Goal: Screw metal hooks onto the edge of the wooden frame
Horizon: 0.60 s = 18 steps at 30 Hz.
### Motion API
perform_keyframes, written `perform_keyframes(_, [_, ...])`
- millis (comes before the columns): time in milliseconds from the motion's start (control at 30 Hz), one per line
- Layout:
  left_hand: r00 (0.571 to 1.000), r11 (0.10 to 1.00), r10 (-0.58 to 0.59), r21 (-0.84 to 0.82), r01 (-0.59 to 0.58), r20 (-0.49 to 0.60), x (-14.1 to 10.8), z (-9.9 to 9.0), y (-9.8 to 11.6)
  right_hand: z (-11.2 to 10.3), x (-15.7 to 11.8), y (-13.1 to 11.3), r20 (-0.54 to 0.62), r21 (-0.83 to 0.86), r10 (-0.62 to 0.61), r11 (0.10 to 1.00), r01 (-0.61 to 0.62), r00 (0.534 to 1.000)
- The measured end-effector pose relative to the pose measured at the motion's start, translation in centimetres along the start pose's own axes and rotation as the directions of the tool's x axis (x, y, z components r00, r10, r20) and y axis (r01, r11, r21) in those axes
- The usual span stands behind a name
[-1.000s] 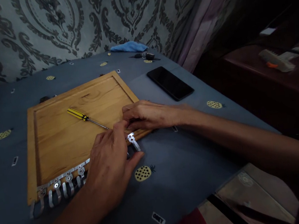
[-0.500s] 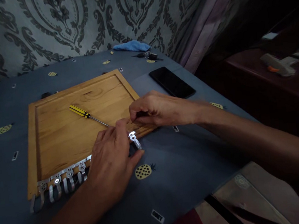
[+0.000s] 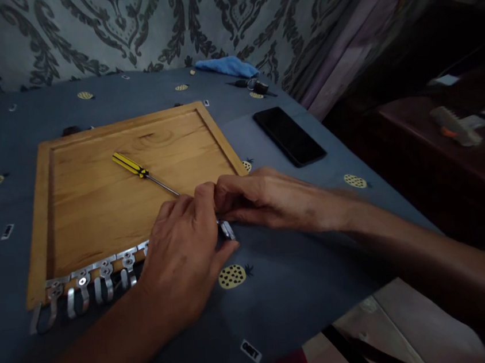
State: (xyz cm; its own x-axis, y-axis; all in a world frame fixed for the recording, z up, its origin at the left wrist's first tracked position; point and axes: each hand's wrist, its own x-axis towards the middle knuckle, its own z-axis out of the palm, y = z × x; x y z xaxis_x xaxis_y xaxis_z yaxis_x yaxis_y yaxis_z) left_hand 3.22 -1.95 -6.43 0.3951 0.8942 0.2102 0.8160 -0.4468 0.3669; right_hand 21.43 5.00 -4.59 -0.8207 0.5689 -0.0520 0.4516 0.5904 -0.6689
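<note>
A wooden board with a raised frame [image 3: 109, 195] lies flat on the table. Along its near edge runs a metal hook rail [image 3: 100, 268] with several curved hooks. My left hand [image 3: 184, 251] is closed over the right part of this rail, thumb below by a hook, and hides the stretch beneath it. Touching its fingertips, my right hand [image 3: 266, 199] is pinched at the rail's right end; whatever lies between its fingers is hidden. A yellow and black screwdriver [image 3: 130, 165] rests on the board, its shaft running toward my left fingers.
A black phone [image 3: 290, 136] lies right of the board. Farther back are a blue cloth [image 3: 227, 67] and a dark object with a pointed end [image 3: 254, 85]. Patterned fabric [image 3: 123, 32] rises behind the blue tablecloth [image 3: 191, 348].
My right hand has come down and nearer to me, from above the board's frame onto the rail's right end, now covering the plate there. The view has shifted slightly.
</note>
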Motion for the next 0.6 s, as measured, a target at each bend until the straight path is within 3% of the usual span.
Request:
perform_keyframes(300, [0.996,1.0,0.015,-0.013,-0.017,-0.091,-0.2,0.8,-0.4,-0.2,0.6,-0.1,0.04,-0.038,-0.045,0.998,0.047,0.998])
perform_keyframes(600, [0.993,0.999,0.008,-0.049,-0.014,-0.121,-0.3,1.1,-0.5,-1.2,1.7,0.2,0.175,-0.03,-0.124,0.991,0.131,0.977])
